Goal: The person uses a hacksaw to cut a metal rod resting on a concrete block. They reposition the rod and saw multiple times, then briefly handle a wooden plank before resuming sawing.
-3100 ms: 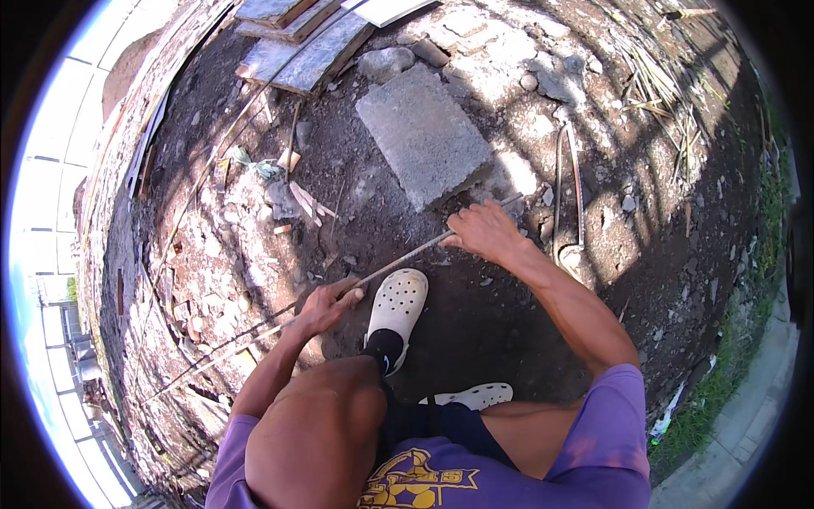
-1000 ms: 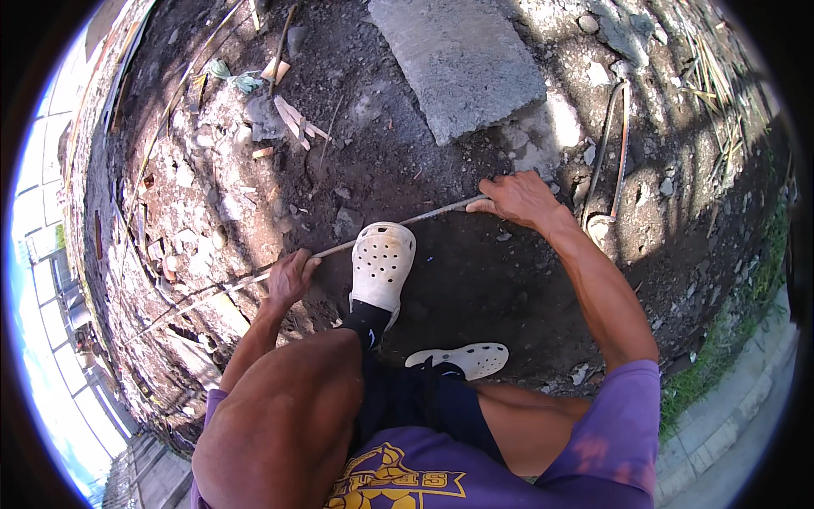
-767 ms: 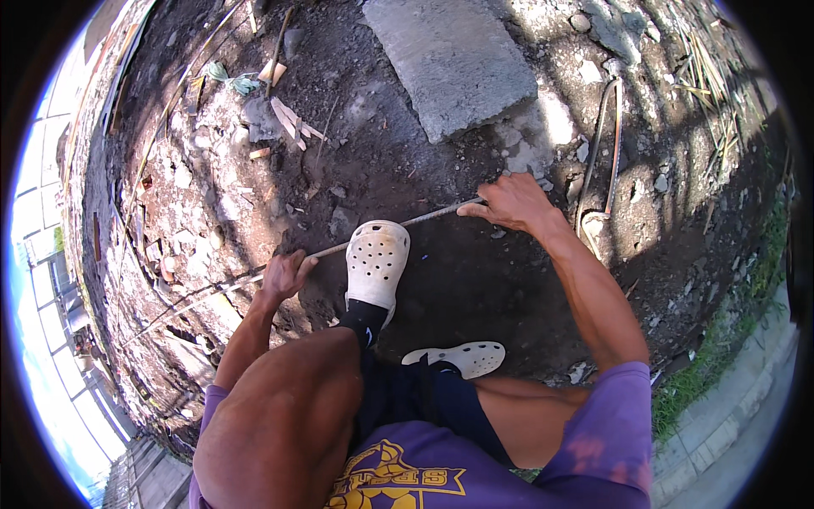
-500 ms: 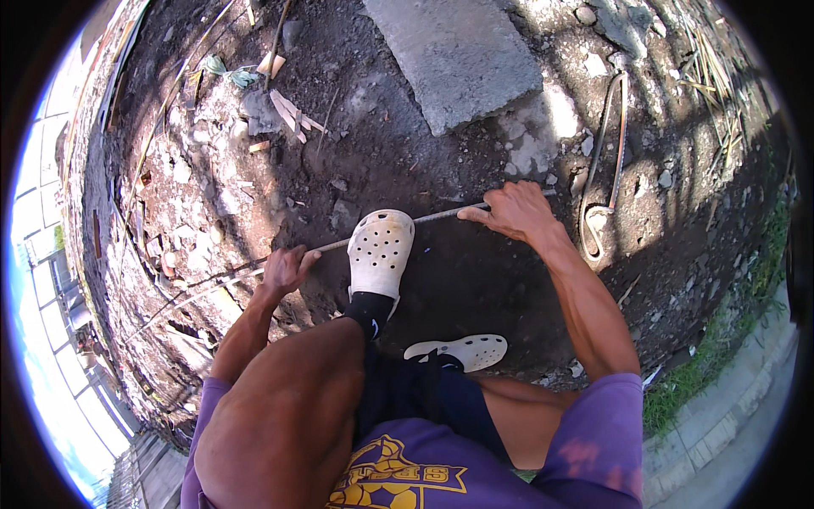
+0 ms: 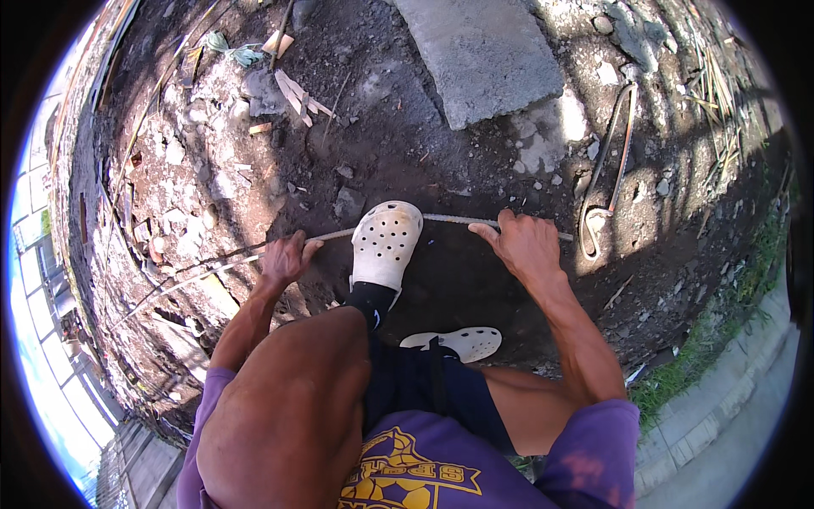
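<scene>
A thin metal rod, ribbed like rebar, runs across in front of me, above the dirt. My left hand is closed around it left of my white clog. On the other side, my right hand grips the rod near its short right end. The clog is set against the rod between both hands and hides its middle. From there the rod slopes toward me on either side, so it looks bowed. Its long left part stretches away over the rubble. My other clog rests on the ground closer to me.
A flat concrete slab lies ahead. To the right is a bent metal rod folded into a narrow loop. Stones, wood splinters and a green scrap litter the dirt. Grass and a concrete curb edge the right side.
My right hand has come down toward me with the rod's right end. The rod, nearly straight before, now bends at the clog. The left hand keeps its hold with little movement.
</scene>
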Demonstrator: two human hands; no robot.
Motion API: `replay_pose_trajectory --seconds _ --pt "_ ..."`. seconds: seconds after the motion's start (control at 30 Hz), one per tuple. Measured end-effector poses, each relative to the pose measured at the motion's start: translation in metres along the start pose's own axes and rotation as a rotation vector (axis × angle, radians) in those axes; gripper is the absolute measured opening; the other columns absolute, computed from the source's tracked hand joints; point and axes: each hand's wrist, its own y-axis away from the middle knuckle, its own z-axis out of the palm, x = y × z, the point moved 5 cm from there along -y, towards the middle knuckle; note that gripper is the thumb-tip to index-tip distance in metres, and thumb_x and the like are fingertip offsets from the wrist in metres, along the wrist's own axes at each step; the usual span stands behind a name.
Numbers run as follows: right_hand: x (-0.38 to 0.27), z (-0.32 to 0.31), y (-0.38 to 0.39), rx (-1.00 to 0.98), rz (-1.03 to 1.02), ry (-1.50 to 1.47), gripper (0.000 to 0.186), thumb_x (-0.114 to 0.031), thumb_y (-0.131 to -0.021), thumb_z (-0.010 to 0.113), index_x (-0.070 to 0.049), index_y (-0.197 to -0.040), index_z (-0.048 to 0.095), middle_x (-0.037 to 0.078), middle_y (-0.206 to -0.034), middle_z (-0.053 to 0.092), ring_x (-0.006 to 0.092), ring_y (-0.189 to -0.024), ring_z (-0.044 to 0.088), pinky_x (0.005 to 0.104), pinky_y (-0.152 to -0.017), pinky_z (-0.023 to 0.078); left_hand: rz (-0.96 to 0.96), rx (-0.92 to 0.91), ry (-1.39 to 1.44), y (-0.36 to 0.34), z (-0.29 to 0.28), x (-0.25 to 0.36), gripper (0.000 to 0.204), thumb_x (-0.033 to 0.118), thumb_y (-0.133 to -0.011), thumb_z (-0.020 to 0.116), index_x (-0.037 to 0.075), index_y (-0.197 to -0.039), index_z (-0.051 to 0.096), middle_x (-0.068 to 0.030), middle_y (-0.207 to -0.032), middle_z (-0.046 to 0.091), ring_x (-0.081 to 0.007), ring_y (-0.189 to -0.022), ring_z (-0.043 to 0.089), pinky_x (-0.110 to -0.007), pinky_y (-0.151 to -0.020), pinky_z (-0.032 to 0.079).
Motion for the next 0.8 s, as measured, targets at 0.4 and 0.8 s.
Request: replay_pose_trajectory --seconds 0.4,0.8 --pt "0.011 0.000 -0.010 -0.229 0.005 -0.111 0.059 -0.055 -0.104 0.054 0.000 -0.094 0.071 0.026 -0.073 0.069 0.0451 -0.075 0.072 0.0562 -0.070 0.056 -0.039 0.037 0.063 -0.004 0.002 -0.005 0.050 0.053 -0.102 0.060 0.005 -0.089 0.057 -0.0238 -0.077 0.067 -0.0490 -0.075 0.067 -0.057 -0.064 0.050" --pt "0.023 -0.097 -0.050 -0.865 0.062 -0.424 0.077 -0.074 -0.101 0.045 -0.004 -0.077 0.068 0.006 -0.060 0.054 0.0208 -0.060 0.055 0.0403 -0.061 0.044 -0.072 0.309 0.079 0.005 -0.105 -0.014 0.055 0.057 -0.093 0.071 0.003 -0.084 0.061 -0.0153 -0.072 0.060 -0.0382 -0.062 0.059 -0.049 -0.062 0.047"
